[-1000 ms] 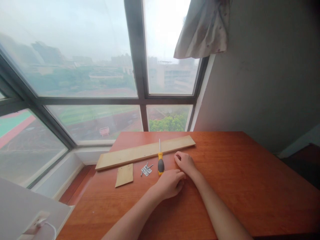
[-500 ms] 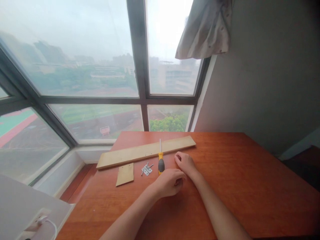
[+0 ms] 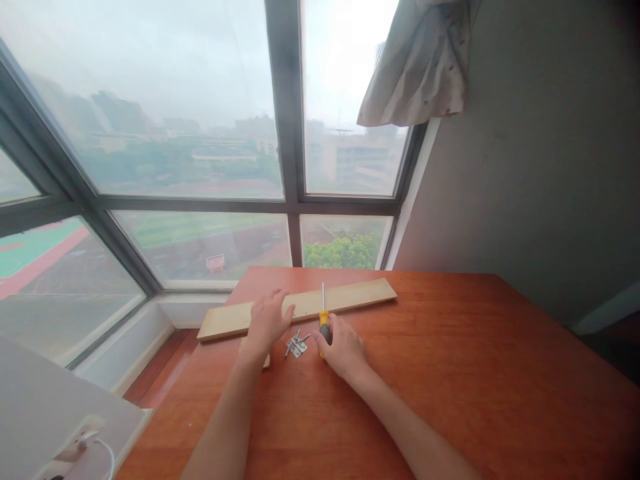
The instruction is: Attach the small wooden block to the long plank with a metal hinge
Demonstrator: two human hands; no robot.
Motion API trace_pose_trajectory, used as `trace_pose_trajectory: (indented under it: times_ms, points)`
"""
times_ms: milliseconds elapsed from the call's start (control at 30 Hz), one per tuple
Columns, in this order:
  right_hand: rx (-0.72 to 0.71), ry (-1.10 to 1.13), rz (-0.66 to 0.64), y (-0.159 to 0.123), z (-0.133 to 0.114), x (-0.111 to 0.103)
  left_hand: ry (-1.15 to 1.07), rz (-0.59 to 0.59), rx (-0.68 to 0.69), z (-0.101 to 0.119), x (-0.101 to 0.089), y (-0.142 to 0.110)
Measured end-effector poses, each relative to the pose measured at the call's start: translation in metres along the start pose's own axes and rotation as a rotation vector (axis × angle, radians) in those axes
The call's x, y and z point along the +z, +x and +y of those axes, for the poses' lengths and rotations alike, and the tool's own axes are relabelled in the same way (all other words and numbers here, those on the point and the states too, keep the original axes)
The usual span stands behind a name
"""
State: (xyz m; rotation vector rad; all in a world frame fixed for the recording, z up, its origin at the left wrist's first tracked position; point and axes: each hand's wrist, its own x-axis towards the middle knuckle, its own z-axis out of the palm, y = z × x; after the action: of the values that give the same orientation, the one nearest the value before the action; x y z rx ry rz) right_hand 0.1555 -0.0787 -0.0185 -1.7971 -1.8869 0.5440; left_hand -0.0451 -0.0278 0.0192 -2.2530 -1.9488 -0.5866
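Plainly, left hand (image 3: 269,320) spread over board (image 3: 361,294), right hand (image 3: 345,348) curved about screwdriver (image 3: 324,321) — grip unclear

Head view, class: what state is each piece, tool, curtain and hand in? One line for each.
Long pale wooden board: flat, slanting, partly covered.
Yellow-and-dark-grey-handled screwdriver: metal shaft reaching over the board.
Small silver metal parts: heaped loosely together.
Small pale wooden panel: mostly hidden.
Pale cloth curtain: hanging, gathered.
Left bare hand: open, over the board.
Right bare hand: at the screwdriver; grip unclear.
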Motion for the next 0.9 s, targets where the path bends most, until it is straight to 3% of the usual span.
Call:
trace_pose_trajectory:
  times_ms: [233, 400, 567, 733, 900]
  points:
    - [0.089, 0.313, -0.007, 0.006, -0.002, -0.004, 0.100, -0.123, -0.054, 0.001, 0.011, -0.003]
    - [0.051, 0.500, 0.030, 0.014, 0.023, -0.017, 0.119, -0.216, -0.036, 0.001, 0.015, -0.005]
    - [0.148, 0.779, 0.075, 0.017, 0.055, -0.034, 0.104, -0.216, -0.003, 0.005, 0.018, -0.006]
    - [0.240, 1.014, 0.159, 0.013, 0.074, -0.051, 0.063, -0.206, 0.064, 0.022, 0.022, -0.004]
    - [0.252, 1.111, 0.212, 0.012, 0.079, -0.056, 0.013, -0.197, 0.158, 0.053, 0.030, -0.007]
